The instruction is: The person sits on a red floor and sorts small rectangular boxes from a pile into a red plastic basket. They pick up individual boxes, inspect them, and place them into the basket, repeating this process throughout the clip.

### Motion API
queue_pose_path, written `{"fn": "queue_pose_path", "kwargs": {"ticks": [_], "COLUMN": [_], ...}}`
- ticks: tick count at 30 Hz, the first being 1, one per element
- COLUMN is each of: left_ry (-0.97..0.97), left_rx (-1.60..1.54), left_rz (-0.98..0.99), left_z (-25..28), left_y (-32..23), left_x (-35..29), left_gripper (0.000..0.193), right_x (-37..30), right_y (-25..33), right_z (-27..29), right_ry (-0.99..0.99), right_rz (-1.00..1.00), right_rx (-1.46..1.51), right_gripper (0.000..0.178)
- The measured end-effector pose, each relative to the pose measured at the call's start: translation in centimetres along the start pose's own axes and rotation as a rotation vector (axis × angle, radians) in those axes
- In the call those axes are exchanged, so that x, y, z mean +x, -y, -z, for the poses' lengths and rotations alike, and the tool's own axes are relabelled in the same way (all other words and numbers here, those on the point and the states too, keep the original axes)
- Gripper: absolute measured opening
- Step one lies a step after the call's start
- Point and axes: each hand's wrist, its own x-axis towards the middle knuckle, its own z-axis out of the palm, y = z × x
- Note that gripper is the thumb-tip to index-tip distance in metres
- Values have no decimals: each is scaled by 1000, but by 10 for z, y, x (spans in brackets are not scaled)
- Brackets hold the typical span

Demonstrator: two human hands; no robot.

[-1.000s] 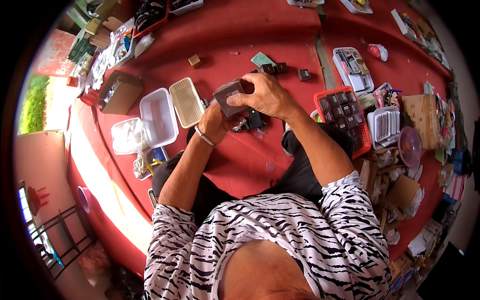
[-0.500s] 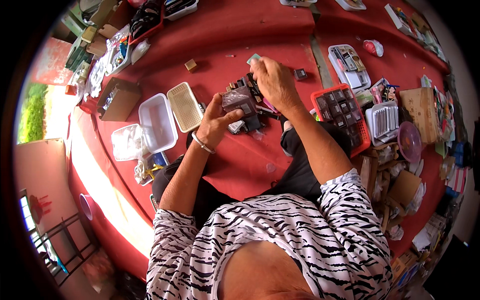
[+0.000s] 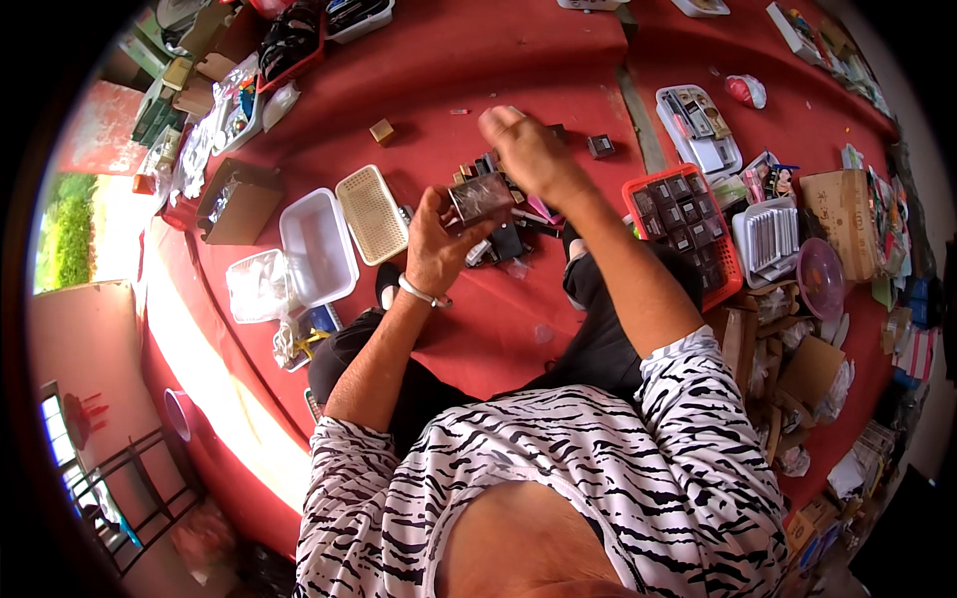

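My left hand (image 3: 439, 239), a white bangle on its wrist, grips a small dark brown box (image 3: 481, 197) between thumb and fingers. Shine on the box's top looks like clear film. Just beyond and to the right, my right hand (image 3: 533, 154) hangs in the air, smeared by motion, so its fingers and anything in them cannot be made out. Under and behind both hands lies a heap of small dark packs and sticks, partly hidden. One small dark box (image 3: 600, 147) sits apart to the right. A gold-brown little box (image 3: 382, 132) lies at the far left.
On the red cloth (image 3: 478, 344) stand a cream basket (image 3: 344, 199), a white tub (image 3: 321, 293) and an open carton (image 3: 244, 199) at left. To the right are a red basket (image 3: 736, 271) with dark boxes, a white tray (image 3: 718, 156) and a purple bowl (image 3: 820, 279).
The held box is tipped and now shows more of its top. My right hand has moved slightly, blurring, and the small green piece at its fingertips no longer shows.
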Motion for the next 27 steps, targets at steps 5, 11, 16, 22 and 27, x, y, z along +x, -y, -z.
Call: {"fn": "queue_pose_path", "kwargs": {"ticks": [5,11,16,22,27], "left_ry": [68,153,209,180,374], "left_rx": [-664,-672,-335,-1030,-1035], "left_rz": [262,362,241,414,337], "left_z": [12,14,17,30,36], "left_y": [-9,-6,-4,19,7], "left_x": [7,1,8,15,15], "left_gripper": [37,45,41,51,57], "right_x": [-18,-36,-44,-41,-39], "right_y": [2,9,26,17,22], "right_z": [5,1,1,-29,-30], "right_ry": [69,372,265,45,75], "right_rz": [99,292,418,474,544], "right_rx": [323,121,-75,-403,-277], "right_gripper": [58,84,74,61,56]}}
